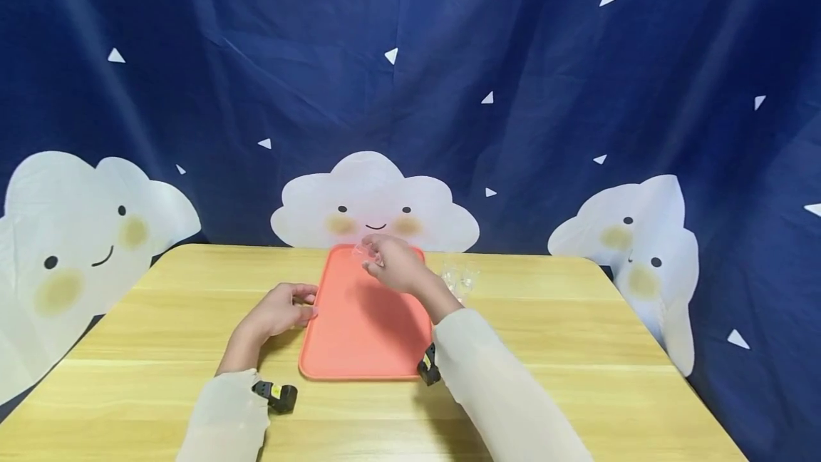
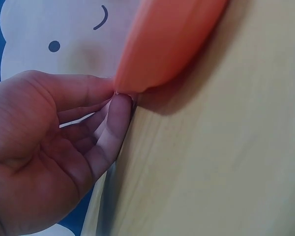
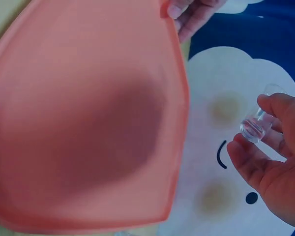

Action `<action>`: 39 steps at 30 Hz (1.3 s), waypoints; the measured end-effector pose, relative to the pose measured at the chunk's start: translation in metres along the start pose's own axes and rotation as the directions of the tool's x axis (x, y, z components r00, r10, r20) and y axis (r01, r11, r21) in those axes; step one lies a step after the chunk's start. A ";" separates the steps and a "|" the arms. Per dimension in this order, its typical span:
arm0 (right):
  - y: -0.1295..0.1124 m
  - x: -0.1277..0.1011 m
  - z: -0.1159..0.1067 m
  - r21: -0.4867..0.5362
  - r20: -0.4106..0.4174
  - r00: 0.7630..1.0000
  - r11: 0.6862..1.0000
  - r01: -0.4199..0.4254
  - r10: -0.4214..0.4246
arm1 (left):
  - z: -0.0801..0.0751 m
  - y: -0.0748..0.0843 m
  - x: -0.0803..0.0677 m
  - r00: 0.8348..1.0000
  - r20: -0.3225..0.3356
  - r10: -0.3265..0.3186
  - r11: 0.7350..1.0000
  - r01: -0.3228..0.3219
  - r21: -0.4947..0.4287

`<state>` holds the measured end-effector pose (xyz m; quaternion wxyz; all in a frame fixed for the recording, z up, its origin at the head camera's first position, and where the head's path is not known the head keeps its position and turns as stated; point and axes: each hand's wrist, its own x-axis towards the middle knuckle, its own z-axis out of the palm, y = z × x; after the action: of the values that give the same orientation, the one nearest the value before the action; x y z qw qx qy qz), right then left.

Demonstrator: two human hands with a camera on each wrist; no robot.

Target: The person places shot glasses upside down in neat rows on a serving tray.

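A coral-red rectangular tray (image 1: 346, 334) lies on the wooden table, with nothing seen standing on it. Above its far end my right hand (image 1: 398, 266) holds a small clear cup (image 3: 255, 123), thumb on one side and fingers on the other. In the right wrist view the cup is tilted, and its thick base points toward the tray. My left hand (image 1: 279, 311) pinches the tray's left rim between thumb and fingers; the left wrist view shows these fingertips (image 2: 119, 113) against the edge.
Several more clear cups (image 1: 458, 280) stand close together just right of the tray, partly behind my right forearm. The wooden table (image 1: 564, 326) reaches back to a dark blue curtain (image 1: 410, 105) with white clouds. A small black camera (image 1: 277, 396) sits on my left sleeve.
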<state>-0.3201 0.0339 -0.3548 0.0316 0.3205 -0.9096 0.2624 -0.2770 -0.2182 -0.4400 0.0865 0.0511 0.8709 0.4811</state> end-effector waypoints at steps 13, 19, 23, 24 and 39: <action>-0.002 0.015 0.024 0.041 -0.013 0.999 0.998 -0.044 0.044 | 0.000 -0.004 0.001 1.000 0.002 0.006 0.999 -0.006 -0.048; 0.003 0.015 0.036 0.102 -0.073 0.995 0.993 -0.067 0.074 | 0.001 -0.003 0.001 1.000 -0.002 0.006 1.000 -0.006 -0.022; 0.005 0.014 0.042 0.126 -0.109 0.989 0.989 -0.082 0.096 | 0.002 -0.001 0.001 1.000 -0.006 0.006 1.000 -0.006 -0.018; 0.005 0.014 0.043 0.135 -0.111 0.988 0.987 -0.088 0.104 | 0.002 -0.001 0.001 1.000 -0.006 0.007 1.000 -0.007 -0.020; 0.003 0.016 0.067 0.277 -0.165 0.976 0.956 -0.094 0.143 | 0.001 -0.004 0.003 1.000 -0.016 -0.006 1.000 0.006 -0.023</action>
<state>-0.3274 -0.0061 -0.4101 0.0559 0.2411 -0.8767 0.4124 -0.2795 -0.2191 -0.4437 0.0814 0.0435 0.8661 0.4913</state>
